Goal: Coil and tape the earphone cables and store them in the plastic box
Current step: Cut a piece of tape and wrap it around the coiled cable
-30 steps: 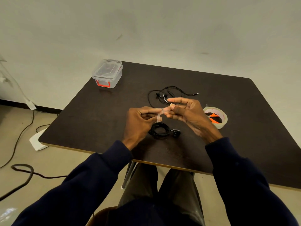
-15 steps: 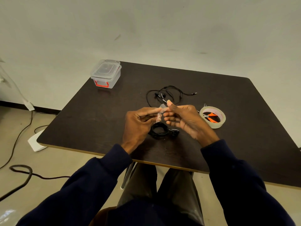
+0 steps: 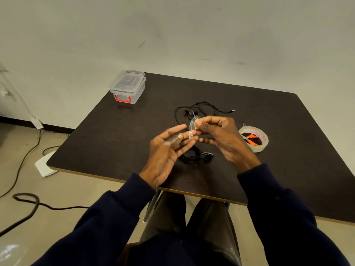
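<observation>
Since half a second ago the left hand [image 3: 166,151] has uncurled: it was pinching the strip of clear tape [image 3: 192,128] together with the right hand [image 3: 221,136], and now its fingers lie straight and spread, palm turned up, gripping nothing. The strip stands nearly upright above the table, pinched at its upper end between the right thumb and forefinger, with the other right fingers loosely bent. Its lower end seems to touch the left fingertips, though I cannot tell whether it sticks there.

Directly beneath the hands, the coiled black earphone cable [image 3: 192,158] lies on the dark table [image 3: 115,131] where it lay before, partly hidden by the left fingers. The second earphone [image 3: 201,108] sprawls uncoiled just beyond the hands, its plug end pointing right.

Right of the right hand sits the tape roll [image 3: 258,148], unmoved, with orange-handled scissors [image 3: 252,136] lying inside its ring. The clear plastic box [image 3: 127,86], lid on and red latch facing the person, stands well apart at the table's far left corner. Dark cables [image 3: 26,200] trail over the floor at left.
</observation>
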### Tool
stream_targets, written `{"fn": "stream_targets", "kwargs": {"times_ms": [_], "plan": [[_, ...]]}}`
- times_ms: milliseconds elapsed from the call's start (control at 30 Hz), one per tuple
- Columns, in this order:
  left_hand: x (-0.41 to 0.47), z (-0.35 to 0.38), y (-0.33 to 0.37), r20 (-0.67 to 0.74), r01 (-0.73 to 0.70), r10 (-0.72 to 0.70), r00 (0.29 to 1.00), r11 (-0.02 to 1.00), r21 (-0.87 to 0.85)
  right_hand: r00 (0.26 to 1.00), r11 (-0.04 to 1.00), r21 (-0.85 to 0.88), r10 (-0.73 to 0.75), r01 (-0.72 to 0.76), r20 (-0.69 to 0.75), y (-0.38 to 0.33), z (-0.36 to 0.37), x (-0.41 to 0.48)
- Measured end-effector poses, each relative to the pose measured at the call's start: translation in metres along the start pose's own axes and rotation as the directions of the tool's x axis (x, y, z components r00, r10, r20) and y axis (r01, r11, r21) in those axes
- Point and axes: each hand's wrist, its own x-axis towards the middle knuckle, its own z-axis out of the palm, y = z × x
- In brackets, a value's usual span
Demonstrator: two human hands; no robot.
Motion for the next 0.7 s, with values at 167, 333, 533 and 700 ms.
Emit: {"fn": "stream_targets", "kwargs": {"times_ms": [167,333,533,700], "plan": [[0.007,0.006,0.004,0.021,0.192,-0.191,0.981,0.974,-0.121,0.998,0.990,-0.128,-0.061,0.060,-0.006,-0.002,0.000,0.004],[0.009,0.012,0.008,0.048,0.320,-0.317,0.947,0.941,-0.109,0.999,0.990,-0.133,-0.048,0.047,-0.006,-0.003,-0.003,0.008],[0.014,0.011,0.006,0.097,0.384,-0.372,0.923,0.891,-0.243,1.000,0.998,-0.069,-0.014,0.015,0.014,-0.005,-0.003,0.008],[0.015,0.015,0.005,0.151,0.407,-0.378,0.913,0.867,-0.286,1.000,1.000,-0.028,0.001,0.000,0.030,-0.007,-0.002,0.008]]}}
